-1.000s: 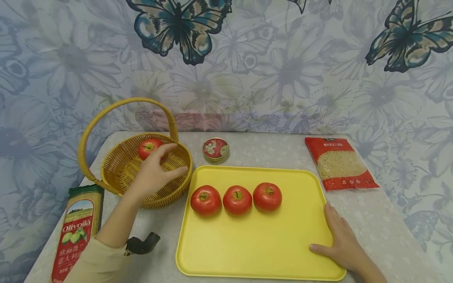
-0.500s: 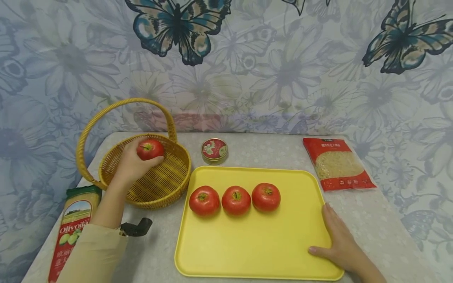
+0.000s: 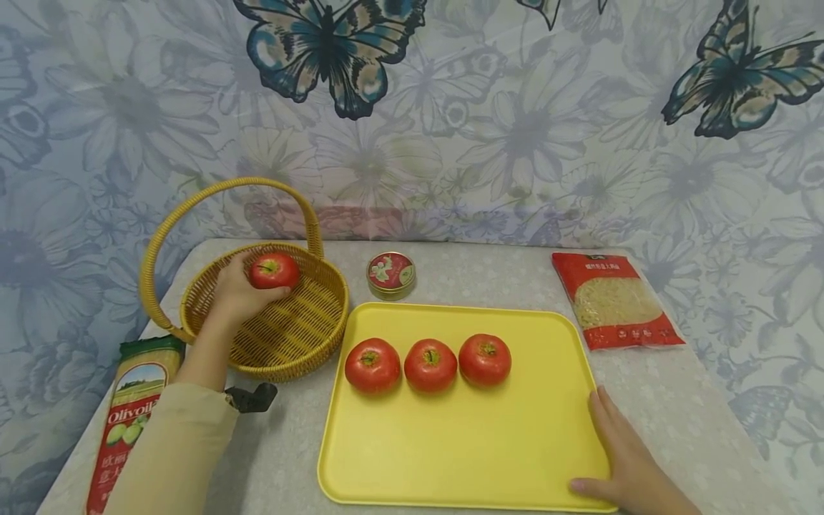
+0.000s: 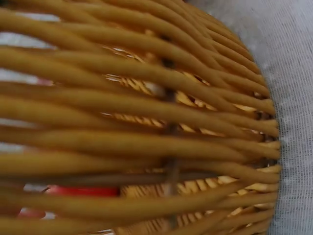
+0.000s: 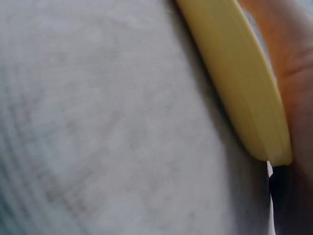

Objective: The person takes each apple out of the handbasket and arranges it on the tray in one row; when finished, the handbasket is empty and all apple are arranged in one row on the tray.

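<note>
Inside the yellow wicker basket (image 3: 292, 340), my left hand (image 3: 239, 292) holds a red tomato (image 3: 275, 270), with the fingers behind it and the thumb along its near side. The left wrist view is filled by the basket's woven wall (image 4: 146, 152), with a patch of red showing through. On the right, my right hand (image 3: 626, 461) rests on the edge of the yellow tray (image 3: 463, 447), its fingers extended along the rim. Three tomatoes stand in a row on the tray: a left one (image 3: 373, 365), a middle one (image 3: 430, 365) and a right one (image 3: 485, 360).
A round red tin (image 3: 391, 275) stands behind the tray, just right of the basket. At the back right lies a red pasta bag (image 3: 614, 300). A long pasta packet (image 3: 131, 422) lies at the left, partly under the left sleeve. The basket's tall handle (image 3: 238, 182) arches above it.
My left hand has moved left and closed around the tomato in the basket, which has barely shifted. My right hand has slid slightly toward the near edge along the tray's rim.
</note>
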Demonstrator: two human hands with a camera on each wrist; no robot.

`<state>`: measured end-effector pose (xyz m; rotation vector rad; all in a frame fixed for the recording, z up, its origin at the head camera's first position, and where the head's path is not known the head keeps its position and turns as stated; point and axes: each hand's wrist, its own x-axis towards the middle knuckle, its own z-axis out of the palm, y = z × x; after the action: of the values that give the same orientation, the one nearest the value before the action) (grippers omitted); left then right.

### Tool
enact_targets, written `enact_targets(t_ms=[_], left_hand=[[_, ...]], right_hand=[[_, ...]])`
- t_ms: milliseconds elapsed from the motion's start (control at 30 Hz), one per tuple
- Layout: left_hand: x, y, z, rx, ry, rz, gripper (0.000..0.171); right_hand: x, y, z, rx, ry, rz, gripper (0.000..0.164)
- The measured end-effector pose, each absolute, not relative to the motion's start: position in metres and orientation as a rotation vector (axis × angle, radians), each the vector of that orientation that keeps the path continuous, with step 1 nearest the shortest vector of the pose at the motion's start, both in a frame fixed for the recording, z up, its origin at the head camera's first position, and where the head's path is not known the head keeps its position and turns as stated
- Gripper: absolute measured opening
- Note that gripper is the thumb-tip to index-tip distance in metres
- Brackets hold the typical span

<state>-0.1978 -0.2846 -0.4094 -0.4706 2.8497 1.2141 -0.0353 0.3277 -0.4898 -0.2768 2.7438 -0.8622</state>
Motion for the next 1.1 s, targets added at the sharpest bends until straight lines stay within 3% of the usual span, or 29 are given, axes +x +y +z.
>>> enact_targets(t_ms=[200, 667, 1100], left_hand=[[-0.207, -0.284, -0.418, -0.505, 2.821, 1.242, 0.109], [-0.220, -0.271, -0.430, -0.640, 2.756, 1.435, 0.105], [-0.212, -0.269, -0.424, -0.711, 2.781, 1.362, 0.103]], right_hand=[[-0.037, 0.327, -0.489, -0.194, 2.690, -0.821, 0.131], [-0.031, 0.332, -0.499, -0.430, 2.810, -0.909, 0.131], [-0.036, 0.331, -0.492, -0.252, 2.698, -0.911, 0.129]])
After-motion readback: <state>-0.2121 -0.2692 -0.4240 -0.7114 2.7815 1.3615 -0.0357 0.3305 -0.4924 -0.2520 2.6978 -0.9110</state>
